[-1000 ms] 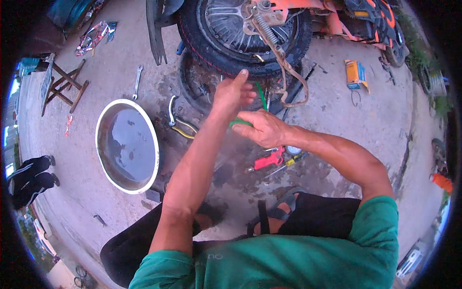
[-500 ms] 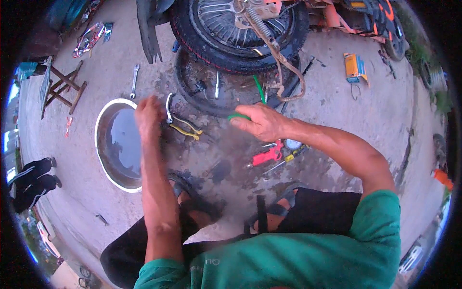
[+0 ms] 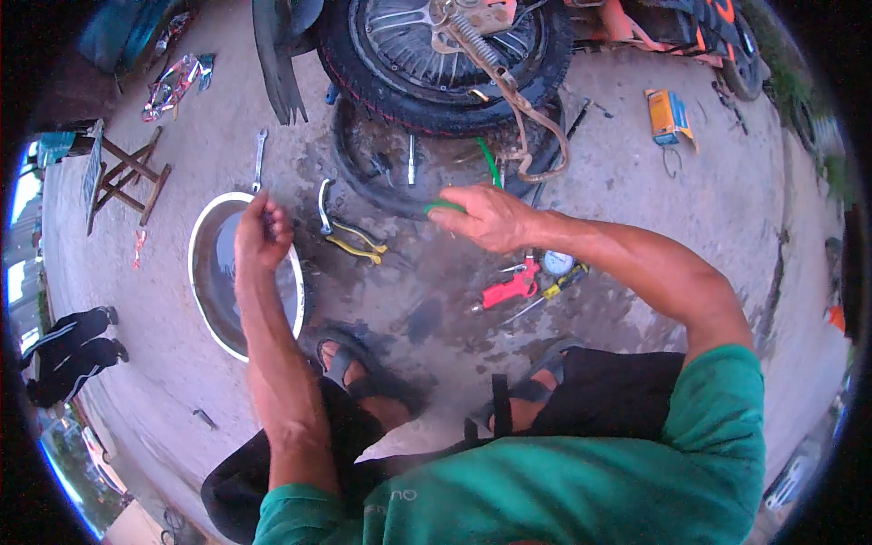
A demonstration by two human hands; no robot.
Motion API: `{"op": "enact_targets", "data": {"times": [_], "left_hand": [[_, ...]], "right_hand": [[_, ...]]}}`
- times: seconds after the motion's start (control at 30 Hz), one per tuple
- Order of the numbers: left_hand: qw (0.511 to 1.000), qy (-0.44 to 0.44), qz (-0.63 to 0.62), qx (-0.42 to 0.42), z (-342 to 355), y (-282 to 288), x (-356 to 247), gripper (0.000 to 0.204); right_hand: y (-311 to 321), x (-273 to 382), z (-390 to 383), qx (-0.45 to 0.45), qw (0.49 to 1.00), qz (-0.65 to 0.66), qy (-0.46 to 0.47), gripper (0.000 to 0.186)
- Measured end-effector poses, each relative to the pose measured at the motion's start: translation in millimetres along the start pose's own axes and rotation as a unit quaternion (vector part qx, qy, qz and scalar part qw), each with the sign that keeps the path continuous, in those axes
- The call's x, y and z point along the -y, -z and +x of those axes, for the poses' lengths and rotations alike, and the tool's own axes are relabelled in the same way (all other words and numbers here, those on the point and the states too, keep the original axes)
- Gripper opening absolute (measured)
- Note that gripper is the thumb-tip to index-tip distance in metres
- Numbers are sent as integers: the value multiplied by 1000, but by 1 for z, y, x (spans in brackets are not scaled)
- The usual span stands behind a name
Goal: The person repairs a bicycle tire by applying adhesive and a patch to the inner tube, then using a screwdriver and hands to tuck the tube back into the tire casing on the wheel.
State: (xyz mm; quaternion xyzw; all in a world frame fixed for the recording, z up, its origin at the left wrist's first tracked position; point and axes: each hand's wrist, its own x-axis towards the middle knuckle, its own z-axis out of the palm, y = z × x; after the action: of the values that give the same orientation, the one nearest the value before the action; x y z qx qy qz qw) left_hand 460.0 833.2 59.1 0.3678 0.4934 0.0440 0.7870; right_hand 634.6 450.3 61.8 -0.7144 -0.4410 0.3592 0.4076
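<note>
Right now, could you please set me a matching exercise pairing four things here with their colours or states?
Things:
1. right hand
2. basin
3. box
4. wrench

Descriptions:
A. blue and orange-yellow
B. slim and silver-coloured
C. gripping a green item
D. round and white-rimmed

Pairs: 1-C, 2-D, 3-A, 4-B.

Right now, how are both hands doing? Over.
Left hand above basin, loosely curled. Right hand gripping something green. Yellow-handled pliers on ground between them. Wheel ahead.
</note>
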Motion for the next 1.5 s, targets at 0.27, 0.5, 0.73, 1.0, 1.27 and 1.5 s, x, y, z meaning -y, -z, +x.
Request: {"op": "enact_targets", "data": {"times": [0.27, 0.5, 0.73, 1.0, 1.27, 1.5], "left_hand": [[952, -30, 40, 303, -36, -261, 50, 43], [959, -140, 152, 193, -37, -247, 64, 44], [660, -487, 538, 197, -10, -273, 68, 28], [481, -470, 696, 252, -12, -301, 46, 27], [429, -531, 689, 244, 1, -288, 41, 19], [564, -400, 629, 356, 5, -282, 22, 31]], "right_hand": [[5, -7, -1, -9, 999, -24, -20, 54], [22, -14, -13, -43, 998, -15, -40, 54], [20, -11, -11, -42, 997, -21, -53, 52], [25, -8, -11, -54, 997, -12, -49, 51], [15, -5, -7, -108, 990, 29, -82, 50], [-6, -1, 30, -326, 929, 120, -130, 41]]}}
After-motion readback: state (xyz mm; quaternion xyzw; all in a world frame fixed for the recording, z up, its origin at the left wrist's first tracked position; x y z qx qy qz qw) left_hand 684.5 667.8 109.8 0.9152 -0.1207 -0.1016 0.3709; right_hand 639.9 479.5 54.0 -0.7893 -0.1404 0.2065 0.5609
